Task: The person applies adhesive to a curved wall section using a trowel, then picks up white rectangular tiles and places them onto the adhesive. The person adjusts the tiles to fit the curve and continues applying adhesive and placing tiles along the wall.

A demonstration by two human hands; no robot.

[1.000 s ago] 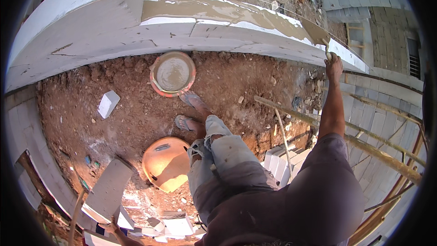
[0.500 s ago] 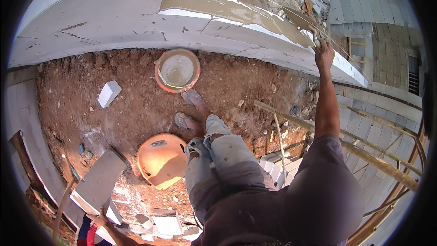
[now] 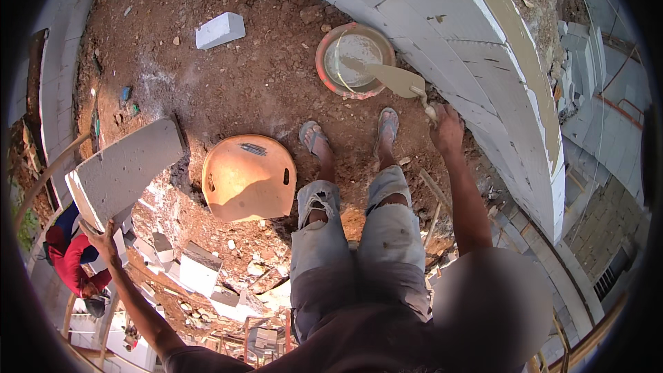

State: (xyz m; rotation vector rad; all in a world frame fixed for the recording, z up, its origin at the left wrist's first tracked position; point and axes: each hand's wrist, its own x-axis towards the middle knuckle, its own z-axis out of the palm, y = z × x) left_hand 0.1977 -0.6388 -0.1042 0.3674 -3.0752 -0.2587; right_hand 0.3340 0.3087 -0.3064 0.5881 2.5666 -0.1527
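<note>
In my right hand (image 3: 447, 128) is the handle of a trowel (image 3: 396, 81). Its broad blade reaches left over the rim of a round bucket (image 3: 322, 62) with wet grey mortar (image 3: 356, 52) inside. My left hand (image 3: 103, 240), arm stretched out at the lower left, grips the near lower edge of a large pale grey block (image 3: 131, 166). That block is tilted, its broad face up. Along the top of the low block wall (image 3: 442, 34) on the right runs a layer of wet mortar (image 3: 514, 27).
An orange plastic panel (image 3: 235, 183) lies left of my feet. A small white block (image 3: 219, 30) rests on the brown soil. Broken blocks (image 3: 199, 269) lie at the lower left. A person in a red top (image 3: 69, 262) is beyond the large block. Wooden poles (image 3: 436, 192) stand near my right arm.
The view has swung toward the right. My right hand with the trowel has come from the wall top down toward the bucket. My left hand stays at the large block.
</note>
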